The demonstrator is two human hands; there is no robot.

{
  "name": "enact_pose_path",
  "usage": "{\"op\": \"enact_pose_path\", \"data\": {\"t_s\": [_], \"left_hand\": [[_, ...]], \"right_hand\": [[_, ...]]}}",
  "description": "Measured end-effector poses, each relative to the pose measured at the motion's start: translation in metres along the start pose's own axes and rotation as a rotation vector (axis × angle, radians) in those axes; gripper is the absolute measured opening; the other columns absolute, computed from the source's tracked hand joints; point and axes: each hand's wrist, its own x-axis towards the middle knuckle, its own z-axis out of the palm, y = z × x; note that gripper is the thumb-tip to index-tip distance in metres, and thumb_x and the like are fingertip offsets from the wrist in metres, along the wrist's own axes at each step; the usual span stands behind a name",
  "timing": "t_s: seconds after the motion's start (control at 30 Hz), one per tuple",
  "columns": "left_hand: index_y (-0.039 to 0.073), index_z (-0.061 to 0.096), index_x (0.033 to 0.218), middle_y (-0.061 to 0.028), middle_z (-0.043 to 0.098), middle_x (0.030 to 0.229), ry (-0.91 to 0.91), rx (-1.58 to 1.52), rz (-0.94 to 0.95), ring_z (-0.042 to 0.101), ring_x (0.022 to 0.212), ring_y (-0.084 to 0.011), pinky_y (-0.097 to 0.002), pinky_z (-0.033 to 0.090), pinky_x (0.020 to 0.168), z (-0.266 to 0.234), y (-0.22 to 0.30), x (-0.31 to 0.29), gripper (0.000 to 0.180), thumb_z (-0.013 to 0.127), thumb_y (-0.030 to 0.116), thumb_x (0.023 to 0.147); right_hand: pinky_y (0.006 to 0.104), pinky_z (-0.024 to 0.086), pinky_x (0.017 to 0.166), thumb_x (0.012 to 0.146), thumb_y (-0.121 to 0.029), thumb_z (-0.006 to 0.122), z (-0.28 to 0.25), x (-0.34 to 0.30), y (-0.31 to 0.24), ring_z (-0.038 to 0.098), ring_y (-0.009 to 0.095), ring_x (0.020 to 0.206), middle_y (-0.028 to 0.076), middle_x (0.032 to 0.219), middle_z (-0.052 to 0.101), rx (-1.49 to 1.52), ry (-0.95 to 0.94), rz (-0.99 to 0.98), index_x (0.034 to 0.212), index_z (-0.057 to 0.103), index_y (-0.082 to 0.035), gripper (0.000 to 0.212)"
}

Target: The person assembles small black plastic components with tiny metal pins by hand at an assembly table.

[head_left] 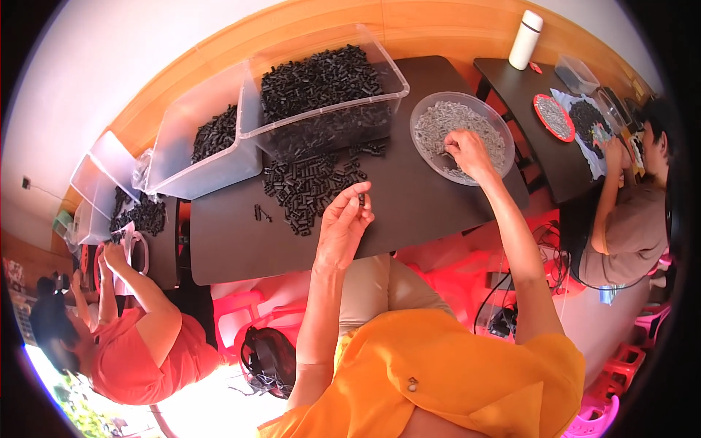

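My left hand (344, 228) is raised over the table's front part, its fingers pinched on a small black plastic piece (361, 198). To the right, my right hand (467, 152) reaches into a round clear bowl (421, 117) full of small silvery metal parts (454, 117). Its fingertips are pressed together at the parts; whether a part is between them is too small to see. Beyond my left hand, a loose pile of black plastic pieces (296, 193) spreads over the dark table (237, 244). A few single pieces lie just left of the pile.
Behind the pile stands a large clear bin (398, 91) heaped with black pieces, beside a second clear bin (208, 179) holding fewer. People in red (157, 343) and brown (631, 226) work at neighbouring tables. A white bottle (526, 40) stands at the back right; a black bag (269, 358) lies below.
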Motion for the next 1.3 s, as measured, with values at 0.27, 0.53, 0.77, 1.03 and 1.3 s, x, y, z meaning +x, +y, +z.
{"op": "enact_pose_path", "data": {"t_s": [0.27, 0.53, 0.77, 1.03, 1.3], "left_hand": [[0.005, 0.056, 0.11, -0.0009, 0.05, 0.085, -0.005, -0.004, -0.041, 0.045, 0.074, -0.009, -0.0228, 0.04, 0.07, -0.008, -0.012, -0.001, 0.022, 0.054, 0.018, 0.092], [0.005, 0.056, 0.102, -0.0018, 0.051, 0.084, -0.001, -0.021, -0.076, 0.047, 0.073, -0.0093, -0.0233, 0.041, 0.071, -0.007, -0.019, 0.0, 0.016, 0.055, 0.018, 0.092], [0.003, 0.056, 0.092, -0.0048, 0.057, 0.088, -0.009, 0.161, -0.129, 0.053, 0.074, -0.0113, -0.0255, 0.047, 0.072, 0.019, -0.024, 0.034, 0.011, 0.054, 0.014, 0.092], [-0.005, 0.064, 0.093, -0.0075, 0.063, 0.076, -0.074, 0.651, -0.02, 0.062, 0.064, -0.0126, -0.0246, 0.052, 0.06, 0.053, -0.059, 0.137, 0.013, 0.059, 0.002, 0.082], [-0.006, 0.064, 0.098, -0.0089, 0.063, 0.071, -0.096, 0.988, 0.035, 0.063, 0.062, -0.0126, -0.0253, 0.054, 0.058, 0.068, -0.084, 0.166, 0.021, 0.063, 0.004, 0.08]], "right_hand": [[0.0324, 0.05, 0.062, 0.079, -0.003, 0.06, -0.002, -0.002, 0.017, 0.063, 0.018, 0.07, 0.011, 0.073, 0.065, 0.313, 0.022, 0.138, 0.086, 0.066, 0.0, 0.009], [0.0284, 0.055, 0.068, 0.084, -0.006, 0.059, -0.014, -0.004, 0.017, 0.063, 0.015, 0.074, 0.01, 0.082, 0.064, 0.944, -0.077, 0.311, 0.095, 0.063, 0.003, 0.015], [0.0297, 0.055, 0.071, 0.084, -0.008, 0.061, -0.023, -0.008, 0.02, 0.063, 0.016, 0.078, 0.01, 0.087, 0.064, 1.118, -0.117, 0.371, 0.097, 0.06, 0.004, 0.017], [0.0308, 0.055, 0.075, 0.085, -0.006, 0.059, -0.022, -0.012, 0.014, 0.063, 0.019, 0.084, 0.012, 0.09, 0.062, 1.158, -0.106, 0.335, 0.098, 0.058, 0.005, 0.017], [0.0275, 0.054, 0.07, 0.085, -0.007, 0.059, -0.021, -0.014, 0.018, 0.062, 0.014, 0.08, 0.008, 0.089, 0.062, 1.044, -0.083, 0.332, 0.096, 0.06, 0.001, 0.014]]}}
